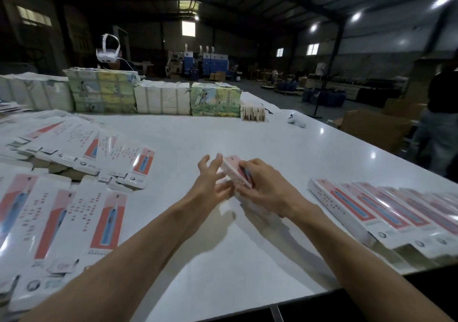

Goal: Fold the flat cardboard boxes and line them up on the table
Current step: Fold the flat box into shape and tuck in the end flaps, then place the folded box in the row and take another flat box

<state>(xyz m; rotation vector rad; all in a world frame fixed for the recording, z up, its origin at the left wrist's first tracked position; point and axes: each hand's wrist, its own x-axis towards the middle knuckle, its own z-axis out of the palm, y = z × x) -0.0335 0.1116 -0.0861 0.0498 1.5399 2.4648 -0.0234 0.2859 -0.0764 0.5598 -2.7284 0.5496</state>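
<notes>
My right hand grips a box over the middle of the surface | left hand spread open at its left side | flat boxes along left edge | folded boxes lined along right edge

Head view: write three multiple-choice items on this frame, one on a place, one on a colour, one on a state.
1. Where is the row of folded boxes on the table? A. right edge B. left edge C. far end
2. The panel on the flat boxes is: A. green B. pinkish red C. black
3. The right grip: A. lies flat on the table B. holds a box C. is out of view
Key: 1 A, the row runs along the right edge; 2 B, each panel shows pinkish red; 3 B, its fingers curl round the box.
</notes>
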